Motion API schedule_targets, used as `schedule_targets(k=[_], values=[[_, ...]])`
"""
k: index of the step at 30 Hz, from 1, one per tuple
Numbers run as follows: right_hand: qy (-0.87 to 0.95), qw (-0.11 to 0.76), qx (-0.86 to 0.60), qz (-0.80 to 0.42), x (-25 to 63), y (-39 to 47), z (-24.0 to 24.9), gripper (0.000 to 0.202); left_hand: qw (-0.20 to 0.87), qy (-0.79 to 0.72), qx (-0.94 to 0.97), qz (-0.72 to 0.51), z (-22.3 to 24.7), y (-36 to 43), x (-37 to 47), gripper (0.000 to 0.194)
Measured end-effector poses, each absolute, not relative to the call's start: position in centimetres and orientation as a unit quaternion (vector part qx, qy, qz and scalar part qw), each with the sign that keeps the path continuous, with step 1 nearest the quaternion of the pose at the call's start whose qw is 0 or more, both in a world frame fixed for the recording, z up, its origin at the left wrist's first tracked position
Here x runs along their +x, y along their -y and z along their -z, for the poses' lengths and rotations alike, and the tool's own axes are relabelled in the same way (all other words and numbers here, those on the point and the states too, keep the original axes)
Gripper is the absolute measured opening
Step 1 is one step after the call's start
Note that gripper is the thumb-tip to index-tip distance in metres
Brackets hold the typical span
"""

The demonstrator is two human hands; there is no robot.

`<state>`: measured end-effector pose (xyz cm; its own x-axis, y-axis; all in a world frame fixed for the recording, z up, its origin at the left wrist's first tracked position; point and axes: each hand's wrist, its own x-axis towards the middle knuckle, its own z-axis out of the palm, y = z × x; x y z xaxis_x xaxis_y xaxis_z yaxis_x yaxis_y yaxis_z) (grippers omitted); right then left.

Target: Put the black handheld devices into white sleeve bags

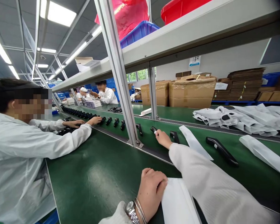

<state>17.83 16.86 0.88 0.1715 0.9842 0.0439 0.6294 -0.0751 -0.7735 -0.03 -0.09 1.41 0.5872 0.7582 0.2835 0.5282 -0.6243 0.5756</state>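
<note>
My right hand (163,139) reaches over the green belt, its fingers closed on the end of a black handle-like part (153,128). On the belt close by lie another black angled part (175,137), a flat white sleeve (193,141) and a longer black handle-like piece (221,151). Nearer to me, my left hand (152,191), with a watch and bangles at the wrist, has curled fingers. Its thumb and fingertips pinch the top corner of white sleeves (179,202) on the green table. Whether it grips one sleeve or several is hidden.
A metal post (118,68) rises between table and belt, under an overhead shelf (189,34). At left a co-worker (21,149) reaches to a row of black parts (84,114). White sleeves (242,119) are heaped beyond the belt; cardboard boxes (191,93) stand behind.
</note>
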Motion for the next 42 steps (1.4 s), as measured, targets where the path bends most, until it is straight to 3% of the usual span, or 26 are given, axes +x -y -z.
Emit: schedule_targets(k=[4, 10, 12, 16, 21, 22, 26, 28, 34, 38, 42], values=[[0.560, 0.420, -0.620, -0.354, 19.1, -12.4, -1.1, 0.039, 0.230, -0.369, 0.858, -0.272, -1.4, -0.1, -0.2, 0.017], [0.505, 0.541, -0.382, -0.553, 20.1, -3.5, -1.4, 0.102, 0.236, -0.368, 0.853, -0.285, -1.1, -0.5, -0.3, 0.012], [0.485, 0.555, -0.353, -0.576, 20.2, -1.8, -1.0, 0.110, 0.242, -0.366, 0.847, -0.300, -1.1, -0.4, -0.2, 0.010], [0.482, 0.551, -0.355, -0.582, 19.8, -0.5, -0.5, 0.098, 0.259, -0.350, 0.840, -0.323, -1.6, 0.4, -0.2, 0.009], [0.576, 0.509, -0.361, -0.528, 18.3, 0.9, -0.9, 0.034, 0.272, -0.329, 0.813, -0.397, -2.3, 1.3, -0.2, 0.010], [0.597, 0.484, -0.359, -0.529, 17.9, 1.4, -0.9, 0.030, 0.270, -0.334, 0.799, -0.421, -2.3, 1.4, -0.2, 0.012], [0.625, 0.378, -0.319, -0.604, 16.9, 2.4, -0.5, 0.038, 0.276, -0.372, 0.739, -0.489, -2.2, 1.1, -0.1, 0.013], [0.631, 0.374, -0.346, -0.585, 17.2, 1.8, -0.8, 0.040, 0.292, -0.385, 0.723, -0.495, -1.9, 0.6, 0.0, 0.013], [0.635, 0.481, -0.546, -0.258, 22.5, -5.3, -4.5, 0.032, 0.314, -0.411, 0.733, -0.443, -1.0, -0.5, -0.3, 0.014], [0.618, 0.504, -0.582, -0.159, 26.4, -11.0, -6.7, 0.030, 0.275, -0.431, 0.775, -0.371, -0.7, -0.6, -0.5, 0.010], [0.632, 0.507, -0.575, -0.110, 26.8, -12.7, -5.6, 0.016, 0.207, -0.427, 0.820, -0.320, -0.9, -0.3, -0.5, 0.009]])
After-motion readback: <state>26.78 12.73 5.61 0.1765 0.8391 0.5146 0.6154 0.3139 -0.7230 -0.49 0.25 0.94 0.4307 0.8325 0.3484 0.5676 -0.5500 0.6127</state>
